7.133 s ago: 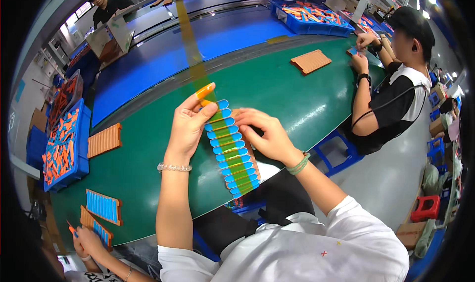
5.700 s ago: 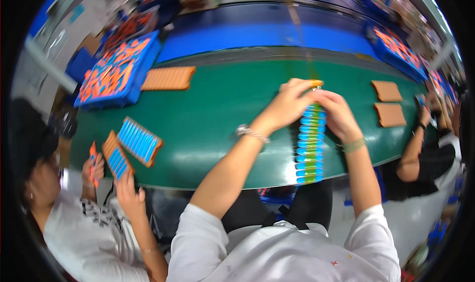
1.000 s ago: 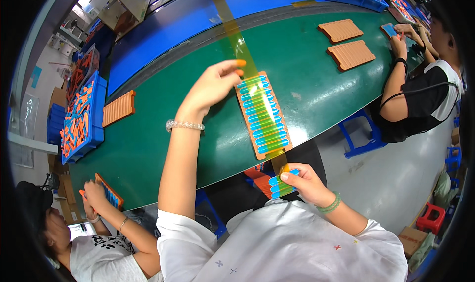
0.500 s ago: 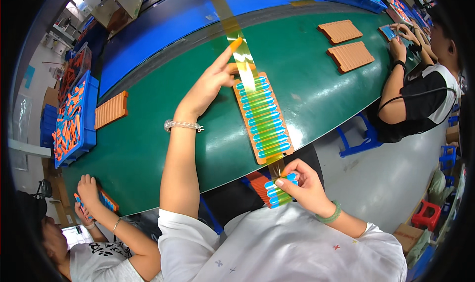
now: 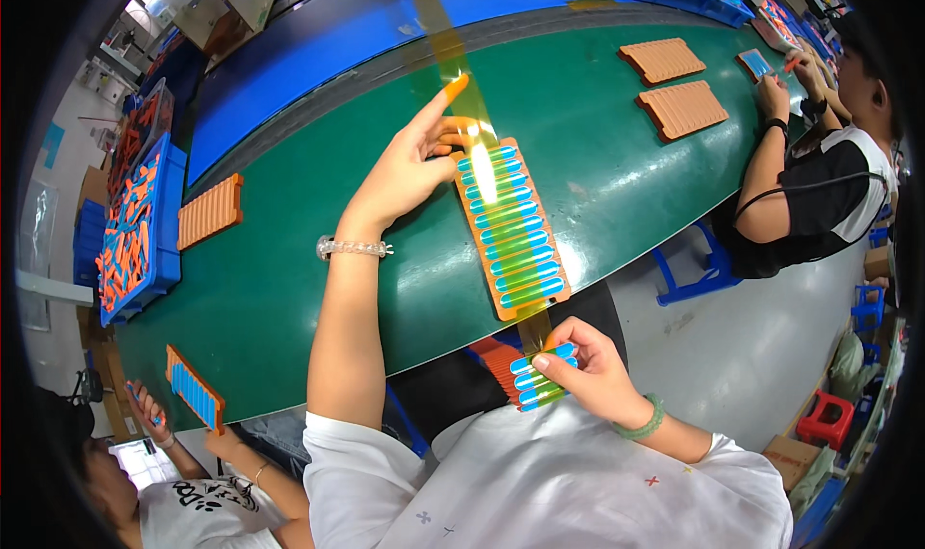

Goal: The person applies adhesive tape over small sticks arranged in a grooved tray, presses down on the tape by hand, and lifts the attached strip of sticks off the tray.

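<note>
A long strip of clear amber tape (image 5: 445, 46) runs from the far side down over a ribbed orange-brown tray (image 5: 562, 281) on the table. Blue rounded pieces (image 5: 520, 225) lie across the tray in a row beneath the tape. My left hand (image 5: 397, 171) is at the tray's far end, its index finger stretched out; the fingertips show amber through the tape, and the thumb is beside the tray's corner. Off the near table edge, my right hand (image 5: 594, 374) pinches a taped strip of blue pieces (image 5: 540, 379) between thumb and fingers.
Ribbed trays lie at the right (image 5: 682, 110) and left (image 5: 210, 212). A blue bin (image 5: 145, 231) of orange and blue pieces stands at the left. Co-workers sit at both sides, one by a partly filled tray (image 5: 196, 390). A dark belt edge (image 5: 318, 111) borders the table's far side.
My right hand has lowered slightly with the taped strip. My left fingers have shifted slightly downward. The left co-worker's hands have moved off their tray; the right co-worker has raised one hand with an orange piece.
</note>
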Action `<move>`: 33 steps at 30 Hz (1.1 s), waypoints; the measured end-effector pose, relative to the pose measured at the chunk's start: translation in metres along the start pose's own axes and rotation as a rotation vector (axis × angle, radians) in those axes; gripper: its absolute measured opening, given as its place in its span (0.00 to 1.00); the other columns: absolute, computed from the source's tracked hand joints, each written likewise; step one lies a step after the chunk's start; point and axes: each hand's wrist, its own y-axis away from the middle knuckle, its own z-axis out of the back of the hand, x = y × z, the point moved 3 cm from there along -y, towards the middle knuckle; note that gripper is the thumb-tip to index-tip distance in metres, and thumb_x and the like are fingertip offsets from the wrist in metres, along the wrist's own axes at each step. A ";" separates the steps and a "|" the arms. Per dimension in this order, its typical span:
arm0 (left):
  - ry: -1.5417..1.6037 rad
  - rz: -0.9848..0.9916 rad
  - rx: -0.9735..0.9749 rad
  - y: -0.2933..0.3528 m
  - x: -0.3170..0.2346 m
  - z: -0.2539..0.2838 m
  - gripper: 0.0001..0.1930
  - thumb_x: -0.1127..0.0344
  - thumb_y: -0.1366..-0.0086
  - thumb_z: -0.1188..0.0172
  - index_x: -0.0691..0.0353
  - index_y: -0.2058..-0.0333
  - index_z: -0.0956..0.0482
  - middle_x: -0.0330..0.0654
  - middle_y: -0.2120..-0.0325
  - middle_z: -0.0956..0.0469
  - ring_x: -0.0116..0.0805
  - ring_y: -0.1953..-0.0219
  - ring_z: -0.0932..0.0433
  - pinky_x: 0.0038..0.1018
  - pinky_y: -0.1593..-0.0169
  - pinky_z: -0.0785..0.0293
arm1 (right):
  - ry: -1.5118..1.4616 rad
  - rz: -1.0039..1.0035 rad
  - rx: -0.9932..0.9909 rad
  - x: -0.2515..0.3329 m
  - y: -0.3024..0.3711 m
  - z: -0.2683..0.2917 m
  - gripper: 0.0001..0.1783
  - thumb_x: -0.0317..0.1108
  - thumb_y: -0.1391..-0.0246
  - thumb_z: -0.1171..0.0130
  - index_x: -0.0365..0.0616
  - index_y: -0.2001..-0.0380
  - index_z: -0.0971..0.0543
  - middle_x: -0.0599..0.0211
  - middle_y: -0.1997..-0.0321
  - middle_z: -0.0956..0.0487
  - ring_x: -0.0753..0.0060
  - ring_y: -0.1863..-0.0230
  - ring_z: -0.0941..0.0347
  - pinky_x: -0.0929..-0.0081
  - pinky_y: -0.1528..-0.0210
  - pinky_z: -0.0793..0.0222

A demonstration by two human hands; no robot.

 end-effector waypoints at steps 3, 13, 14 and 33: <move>0.210 -0.010 -0.013 -0.001 -0.003 -0.002 0.49 0.67 0.44 0.33 0.53 0.27 0.53 0.50 0.46 0.27 0.38 0.45 0.27 0.35 0.39 0.33 | 0.035 0.072 -0.013 0.002 -0.001 -0.003 0.12 0.25 0.41 0.37 0.43 0.62 0.31 0.76 0.68 0.24 0.90 0.67 0.29 0.87 0.67 0.34; -0.557 -0.109 -0.281 0.001 -0.009 -0.015 0.57 0.51 0.45 0.27 0.57 0.28 0.60 0.53 0.54 0.21 0.41 0.58 0.17 0.32 0.51 0.23 | 0.129 0.351 -0.173 -0.006 -0.018 0.007 0.11 0.21 0.43 0.37 0.35 0.57 0.24 0.63 0.60 0.19 0.79 0.59 0.21 0.79 0.58 0.24; -0.539 -0.096 -0.283 0.000 -0.006 -0.014 0.57 0.52 0.44 0.28 0.59 0.28 0.61 0.52 0.57 0.19 0.39 0.60 0.17 0.32 0.53 0.22 | 0.091 0.330 -0.186 -0.001 -0.020 0.006 0.10 0.22 0.43 0.37 0.34 0.57 0.20 0.64 0.58 0.18 0.81 0.58 0.23 0.80 0.57 0.25; -0.504 -0.157 -0.351 -0.003 0.000 -0.013 0.55 0.54 0.43 0.29 0.58 0.28 0.60 0.52 0.66 0.17 0.45 0.65 0.15 0.35 0.58 0.20 | 0.355 0.306 -0.209 0.016 -0.028 0.007 0.13 0.25 0.43 0.36 0.38 0.54 0.17 0.58 0.60 0.15 0.81 0.62 0.22 0.83 0.64 0.28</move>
